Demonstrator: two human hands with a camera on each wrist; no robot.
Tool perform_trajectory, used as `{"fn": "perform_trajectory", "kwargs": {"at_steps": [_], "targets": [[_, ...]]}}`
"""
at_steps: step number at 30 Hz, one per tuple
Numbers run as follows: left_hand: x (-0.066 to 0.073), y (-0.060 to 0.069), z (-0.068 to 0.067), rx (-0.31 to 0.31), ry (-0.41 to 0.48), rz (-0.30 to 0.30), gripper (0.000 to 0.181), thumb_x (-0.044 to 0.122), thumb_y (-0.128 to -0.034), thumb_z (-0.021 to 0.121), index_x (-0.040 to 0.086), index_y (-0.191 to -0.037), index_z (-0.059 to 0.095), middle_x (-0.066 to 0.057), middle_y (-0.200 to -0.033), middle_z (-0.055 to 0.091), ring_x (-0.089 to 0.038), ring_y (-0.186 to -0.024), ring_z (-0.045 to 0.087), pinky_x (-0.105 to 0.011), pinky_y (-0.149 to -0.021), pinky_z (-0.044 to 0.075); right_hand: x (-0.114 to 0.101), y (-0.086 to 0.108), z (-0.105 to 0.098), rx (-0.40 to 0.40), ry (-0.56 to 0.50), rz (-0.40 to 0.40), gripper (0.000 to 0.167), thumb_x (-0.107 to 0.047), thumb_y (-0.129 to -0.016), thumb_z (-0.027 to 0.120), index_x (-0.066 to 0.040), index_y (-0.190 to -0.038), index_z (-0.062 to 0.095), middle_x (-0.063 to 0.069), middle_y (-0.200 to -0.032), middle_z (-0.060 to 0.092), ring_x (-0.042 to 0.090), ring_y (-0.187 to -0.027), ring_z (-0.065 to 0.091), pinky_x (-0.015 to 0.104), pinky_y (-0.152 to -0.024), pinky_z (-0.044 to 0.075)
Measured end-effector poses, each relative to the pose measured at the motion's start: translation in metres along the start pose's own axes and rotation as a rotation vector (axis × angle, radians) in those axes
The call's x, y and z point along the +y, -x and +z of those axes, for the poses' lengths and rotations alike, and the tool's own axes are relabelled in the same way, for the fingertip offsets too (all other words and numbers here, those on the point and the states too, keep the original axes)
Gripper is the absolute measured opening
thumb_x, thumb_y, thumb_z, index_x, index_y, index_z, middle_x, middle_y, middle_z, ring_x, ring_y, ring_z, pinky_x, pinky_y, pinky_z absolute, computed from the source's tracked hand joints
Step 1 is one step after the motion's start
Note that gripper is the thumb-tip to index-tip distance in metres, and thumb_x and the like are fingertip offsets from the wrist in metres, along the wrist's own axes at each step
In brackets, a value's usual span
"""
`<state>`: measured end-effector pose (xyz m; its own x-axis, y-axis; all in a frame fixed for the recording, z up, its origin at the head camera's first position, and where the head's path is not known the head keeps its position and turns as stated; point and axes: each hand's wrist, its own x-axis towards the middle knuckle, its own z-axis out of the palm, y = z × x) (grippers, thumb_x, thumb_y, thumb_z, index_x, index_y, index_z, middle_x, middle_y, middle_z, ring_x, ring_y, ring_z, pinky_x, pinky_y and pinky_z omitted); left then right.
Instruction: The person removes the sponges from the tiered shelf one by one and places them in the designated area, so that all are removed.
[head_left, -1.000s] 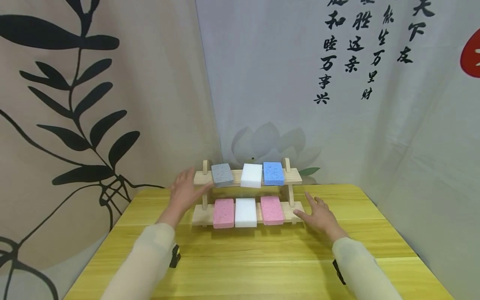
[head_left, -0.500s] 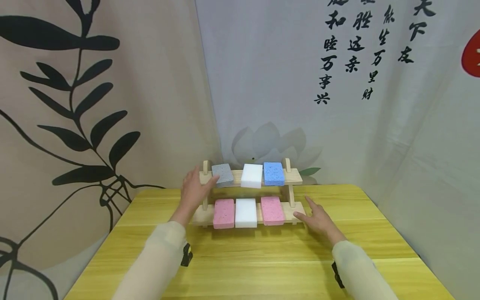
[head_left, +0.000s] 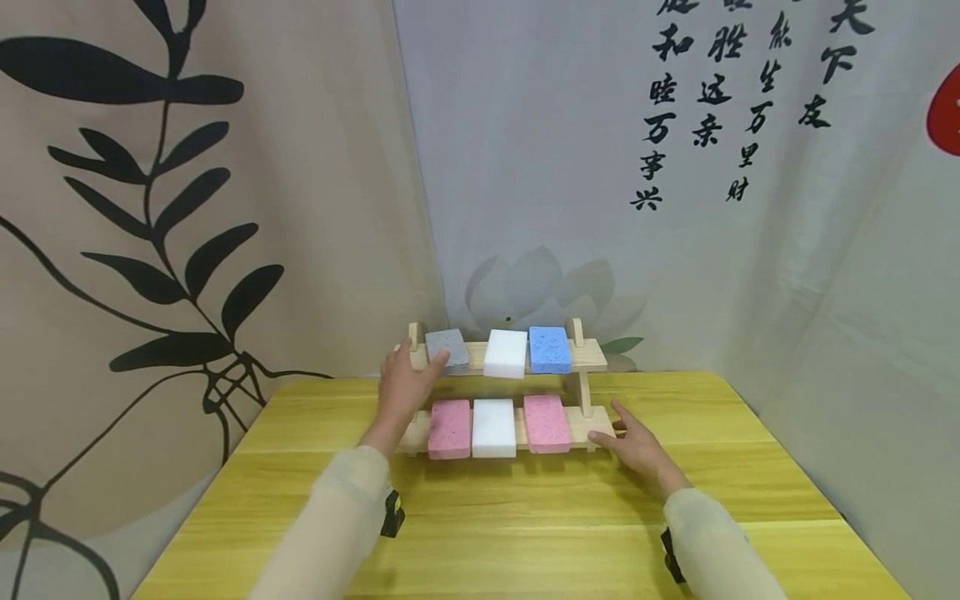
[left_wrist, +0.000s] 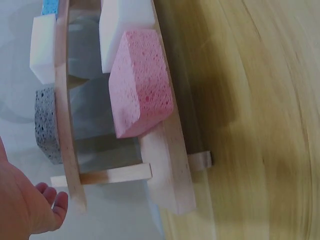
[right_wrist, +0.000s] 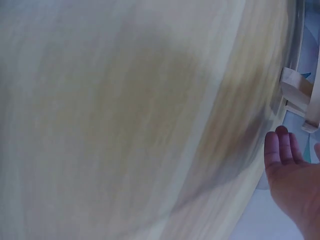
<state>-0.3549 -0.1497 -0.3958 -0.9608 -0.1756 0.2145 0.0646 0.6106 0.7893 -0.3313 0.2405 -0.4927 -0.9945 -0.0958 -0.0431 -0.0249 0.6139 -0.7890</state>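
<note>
A two-tier wooden rack (head_left: 588,357) stands on the table. Its upper shelf bears a grey sponge (head_left: 447,351), a white sponge (head_left: 506,353) and a blue sponge (head_left: 550,349). On the lower shelf, another white sponge (head_left: 493,428) lies between two pink sponges, one left (head_left: 450,429) and one right (head_left: 547,424). My left hand (head_left: 405,387) is at the upper shelf's left end; its thumb overlaps the grey sponge in the head view, while the left wrist view shows loosely bent fingers (left_wrist: 50,195). My right hand (head_left: 639,446) is beside the lower shelf's right end, fingers extended and holding nothing.
The yellow wood-grain table (head_left: 517,525) extends in front of the rack and to both sides. A printed cloth (head_left: 322,208) with dark leaves and writing hangs right behind the table's far edge.
My left hand has moved right, from beside the rack to the grey sponge's left side. The right hand has shifted only slightly, its fingers drawing a little closer to the shelf end. The sponges stay put.
</note>
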Motion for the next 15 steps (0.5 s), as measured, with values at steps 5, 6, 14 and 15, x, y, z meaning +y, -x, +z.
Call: {"fn": "perform_trajectory", "kwargs": {"at_steps": [5, 6, 14, 15], "targets": [[-0.003, -0.001, 0.006, 0.027, 0.044, -0.016, 0.106, 0.078, -0.0829, 0.054, 0.008, -0.157, 0.023, -0.023, -0.159, 0.021, -0.042, -0.144, 0.022, -0.059, -0.114, 0.021, 0.002, -0.002, 0.004, -0.001, -0.055, 0.016, 0.093, -0.046, -0.093, 0.067, -0.006, -0.158, 0.014, 0.034, -0.142, 0.04, 0.048, -0.127, 0.044, 0.06, -0.103, 0.038], [-0.003, -0.001, 0.007, 0.031, 0.05, -0.017, 0.105, 0.077, -0.0832, 0.054, 0.008, -0.157, 0.024, -0.023, -0.159, 0.022, -0.042, -0.144, 0.022, -0.058, -0.114, 0.022, 0.003, -0.002, 0.004, 0.0, -0.062, 0.017, 0.093, -0.046, -0.093, 0.067, -0.006, -0.158, 0.015, 0.034, -0.143, 0.039, 0.047, -0.127, 0.043, 0.06, -0.104, 0.038], [0.0, 0.0, 0.016, 0.052, 0.074, -0.014, 0.097, 0.068, -0.0869, 0.059, 0.004, -0.153, 0.03, -0.024, -0.151, 0.033, -0.041, -0.139, 0.03, -0.057, -0.113, 0.026, 0.008, -0.007, 0.009, -0.009, -0.125, 0.016, 0.089, -0.045, -0.093, 0.067, -0.007, -0.158, 0.02, 0.034, -0.147, 0.035, 0.047, -0.133, 0.037, 0.059, -0.106, 0.035], [0.0, 0.0, 0.017, 0.049, 0.076, -0.021, 0.096, 0.068, -0.0873, 0.059, 0.004, -0.154, 0.03, -0.024, -0.151, 0.033, -0.04, -0.139, 0.03, -0.057, -0.113, 0.027, 0.009, -0.007, 0.009, -0.009, -0.13, 0.017, 0.088, -0.045, -0.093, 0.067, -0.007, -0.158, 0.021, 0.034, -0.147, 0.035, 0.047, -0.133, 0.037, 0.059, -0.107, 0.035]]}}
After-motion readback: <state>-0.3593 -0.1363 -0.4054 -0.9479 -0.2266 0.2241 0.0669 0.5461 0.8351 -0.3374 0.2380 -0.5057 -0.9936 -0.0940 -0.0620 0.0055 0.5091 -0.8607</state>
